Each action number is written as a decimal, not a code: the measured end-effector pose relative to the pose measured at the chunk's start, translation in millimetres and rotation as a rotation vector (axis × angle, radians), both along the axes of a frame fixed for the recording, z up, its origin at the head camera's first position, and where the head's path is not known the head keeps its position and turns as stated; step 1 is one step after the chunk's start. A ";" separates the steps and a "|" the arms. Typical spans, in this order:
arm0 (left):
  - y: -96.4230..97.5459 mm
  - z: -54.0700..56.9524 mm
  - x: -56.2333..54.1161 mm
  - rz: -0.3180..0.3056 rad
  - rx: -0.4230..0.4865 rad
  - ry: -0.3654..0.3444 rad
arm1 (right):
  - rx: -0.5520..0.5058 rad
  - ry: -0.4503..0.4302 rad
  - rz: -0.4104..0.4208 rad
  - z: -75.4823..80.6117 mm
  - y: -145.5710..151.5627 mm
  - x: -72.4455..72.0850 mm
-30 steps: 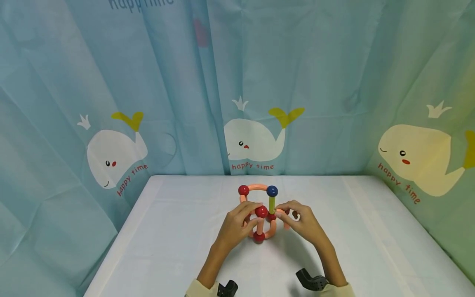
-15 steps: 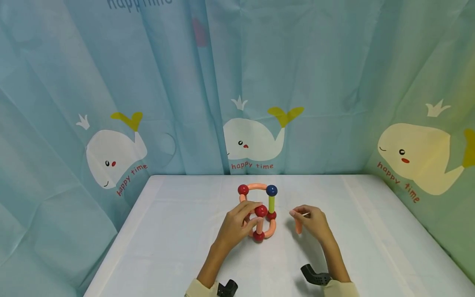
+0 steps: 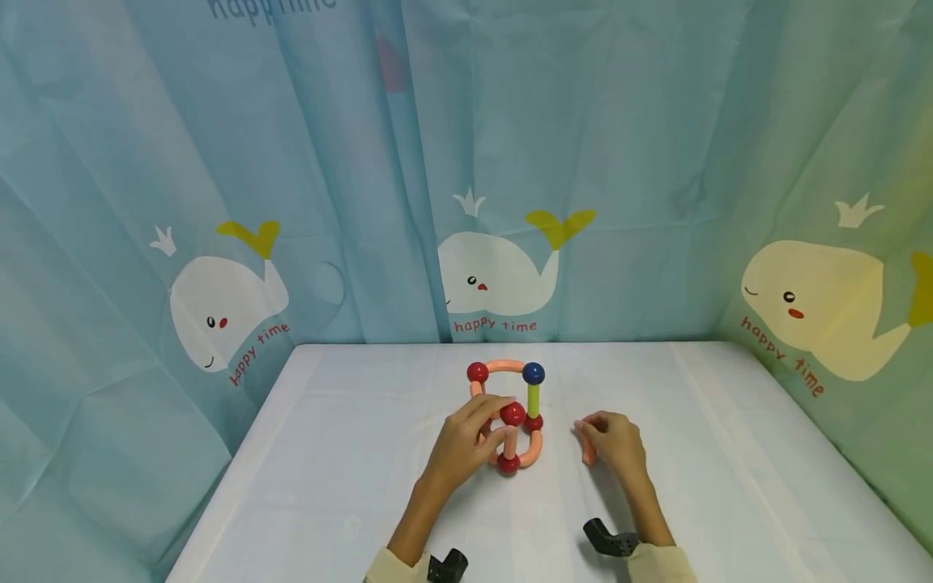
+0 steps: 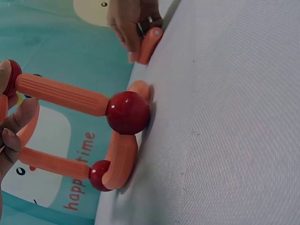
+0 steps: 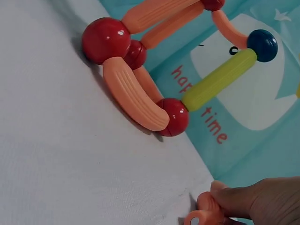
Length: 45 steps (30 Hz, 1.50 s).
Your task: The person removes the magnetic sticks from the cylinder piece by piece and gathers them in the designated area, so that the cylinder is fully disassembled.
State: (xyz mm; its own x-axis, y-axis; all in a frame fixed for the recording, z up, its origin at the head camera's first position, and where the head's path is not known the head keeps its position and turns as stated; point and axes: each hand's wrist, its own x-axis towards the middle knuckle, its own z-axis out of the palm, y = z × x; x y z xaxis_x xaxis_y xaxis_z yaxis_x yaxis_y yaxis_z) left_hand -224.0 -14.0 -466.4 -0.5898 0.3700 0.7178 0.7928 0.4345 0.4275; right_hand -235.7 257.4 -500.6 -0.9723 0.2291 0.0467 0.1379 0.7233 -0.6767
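Note:
A magnetic stick-and-ball frame stands on the table. My left hand (image 3: 464, 441) holds its near upper red ball (image 3: 513, 414), which tops an upright orange stick (image 4: 63, 93). Under that stick sits a lower red ball (image 4: 128, 112), joined to curved orange sticks (image 5: 133, 96) at the base. A yellow-green stick (image 5: 219, 80) rises at the right rear to a blue ball (image 3: 534, 373). Right of the frame and apart from it, my right hand (image 3: 615, 441) pinches a loose curved orange stick (image 3: 588, 453) low over the table; its curled fingers hide part of the stick.
The white table (image 3: 328, 470) ends at the back against a blue-green curtain (image 3: 641, 162) printed with whales. The frame's far left corner has a red ball (image 3: 477, 372), with a curved orange stick (image 3: 505, 366) across the back. Black wrist cameras (image 3: 609, 538) sit near the sleeves.
My right hand has drawn back to the right from the frame with the curved orange stick and lowered slightly, the stick turning in its fingers. The left hand and the frame stay put.

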 end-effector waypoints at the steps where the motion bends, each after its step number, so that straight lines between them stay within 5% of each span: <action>1: 0.2 0.3 -0.3 -0.003 0.003 0.005 | 0.006 -0.001 -0.004 0.3 -0.3 0.2; 13: 0.6 -0.3 1.4 0.010 -0.003 -0.016 | -0.003 -0.038 0.108 14.5 5.9 8.6; 26: 0.2 0.2 1.7 0.000 -0.002 -0.038 | -0.035 -0.010 -0.025 6.4 -5.6 6.5; 45: 0.2 -0.3 0.7 0.009 -0.007 0.008 | -0.012 -0.003 -0.082 2.9 -8.4 4.0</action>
State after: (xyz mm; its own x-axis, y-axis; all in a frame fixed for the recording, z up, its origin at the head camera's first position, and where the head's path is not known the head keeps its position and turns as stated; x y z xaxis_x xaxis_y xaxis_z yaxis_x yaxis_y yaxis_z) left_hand -223.3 -13.8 -466.7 -0.5873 0.3696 0.7200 0.7922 0.4445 0.4181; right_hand -231.7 249.0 -497.6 -0.9505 0.3082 0.0407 0.1980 0.7011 -0.6850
